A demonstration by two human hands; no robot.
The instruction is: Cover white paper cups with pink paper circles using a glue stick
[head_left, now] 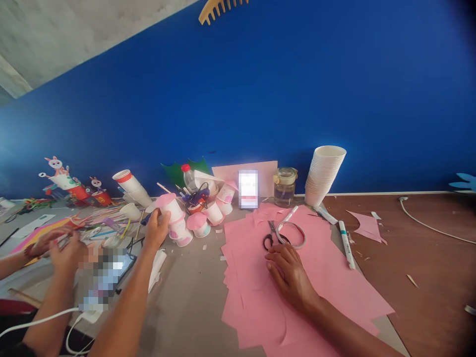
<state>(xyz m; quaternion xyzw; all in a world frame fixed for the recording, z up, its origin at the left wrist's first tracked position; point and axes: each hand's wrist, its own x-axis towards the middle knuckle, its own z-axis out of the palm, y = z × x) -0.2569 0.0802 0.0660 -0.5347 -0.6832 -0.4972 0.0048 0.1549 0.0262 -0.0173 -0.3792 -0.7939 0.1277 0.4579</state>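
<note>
My left hand (156,230) has its fingers and thumb around a white paper cup (169,210) topped with pink paper. Beside and below it stand more decorated cups, among them a pink-topped paper cup (199,224). My right hand (288,270) lies palm down with fingers stretched out on pink paper sheets (253,302). Just beyond its fingertips are black-handled scissors (268,240), partly hidden, and a roll of tape (292,234).
At left, another person's hands (65,248) work near a phone (107,280). Against the blue wall are a propped lit phone (248,189), a glass jar (284,187) and stacked white cups (324,176). A marker (346,245) lies at right by pink scraps (366,227).
</note>
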